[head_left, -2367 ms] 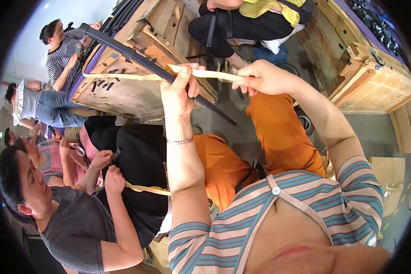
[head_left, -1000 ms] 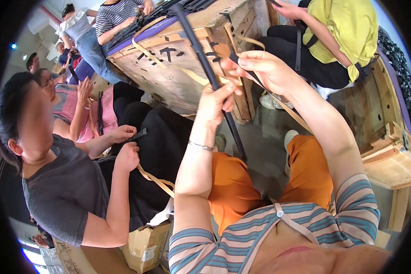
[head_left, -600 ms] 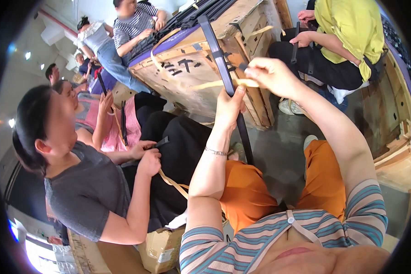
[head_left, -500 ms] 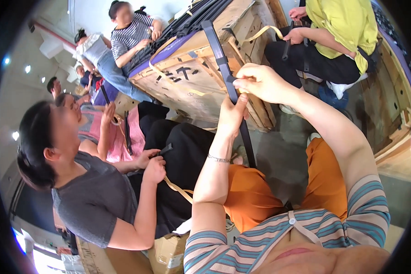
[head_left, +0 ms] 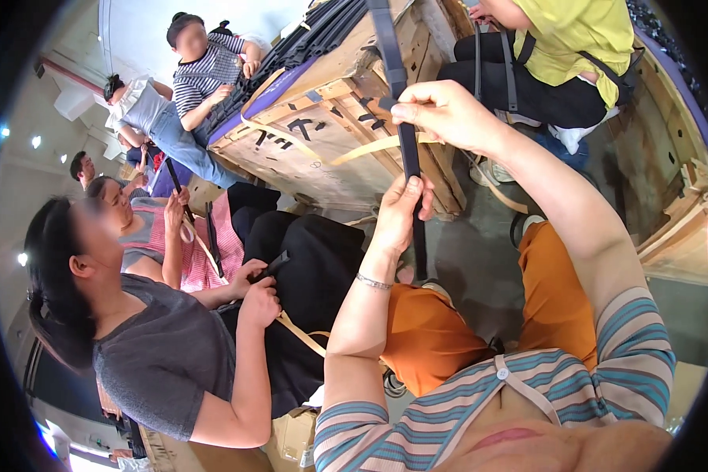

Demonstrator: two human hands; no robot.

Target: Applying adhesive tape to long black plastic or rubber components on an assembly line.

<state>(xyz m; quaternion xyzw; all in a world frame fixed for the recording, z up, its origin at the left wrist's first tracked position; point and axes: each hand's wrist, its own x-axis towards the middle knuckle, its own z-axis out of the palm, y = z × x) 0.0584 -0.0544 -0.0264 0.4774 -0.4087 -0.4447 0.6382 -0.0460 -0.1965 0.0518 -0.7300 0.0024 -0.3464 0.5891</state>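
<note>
My left hand (head_left: 403, 208) is wrapped round a long black belt-like strap (head_left: 410, 149), held upright before me; its lower end hangs below the fist. Higher up, my right hand (head_left: 448, 114) pinches a small dark piece (head_left: 387, 103) at the strap's edge, perhaps a loop. The top of the strap runs out past the upper edge of the view. A tan strip (head_left: 370, 147) passes behind the strap near my right hand; where it is fastened cannot be made out.
A wooden crate (head_left: 291, 157) stands ahead, piled with black straps (head_left: 311, 39). Close on my left sits a co-worker in dark grey (head_left: 165, 346), hands on a black strap. Another in a yellow top (head_left: 582, 39) sits at the far right. A cardboard box (head_left: 291, 440) is at lower left.
The strap and my left hand have moved slightly lower, and my right hand has shifted a little. The tan strip now spans behind the strap. The yellow-topped co-worker's hands have moved up.
</note>
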